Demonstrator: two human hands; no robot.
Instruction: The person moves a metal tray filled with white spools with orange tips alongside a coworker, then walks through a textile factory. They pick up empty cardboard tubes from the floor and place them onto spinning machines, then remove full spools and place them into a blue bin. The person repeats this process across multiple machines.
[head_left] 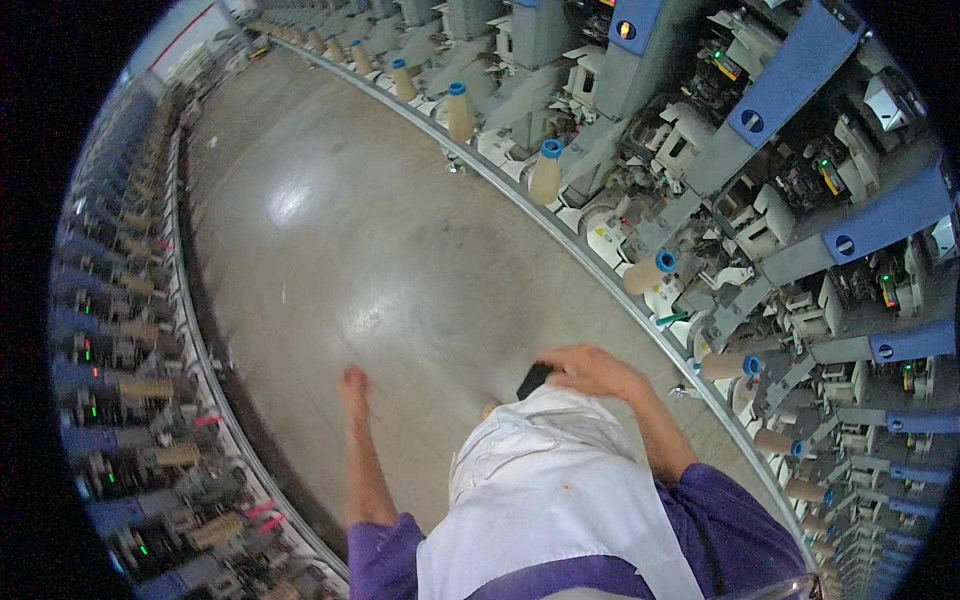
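My left hand (353,390) hangs low over the floor on the left, away from the machines. It is small and smeared by motion, so its fingers do not show clearly. My right hand (597,372) is in front of the white apron (545,490), with loosely bent fingers apart and nothing visible in them. Just beside its fingertips shows a black thing (533,379), perhaps a shoe, partly hidden by the apron. The nearest yarn cone (722,367), beige with a blue top, lies to the right of this hand, apart from it.
Long rows of yarn-winding machines with blue panels (790,75) run along the right. Another such row (120,410) stands on the left. A metal rail (590,255) edges the right row, with several beige cones (545,180) behind it. Grey floor (400,230) lies between.
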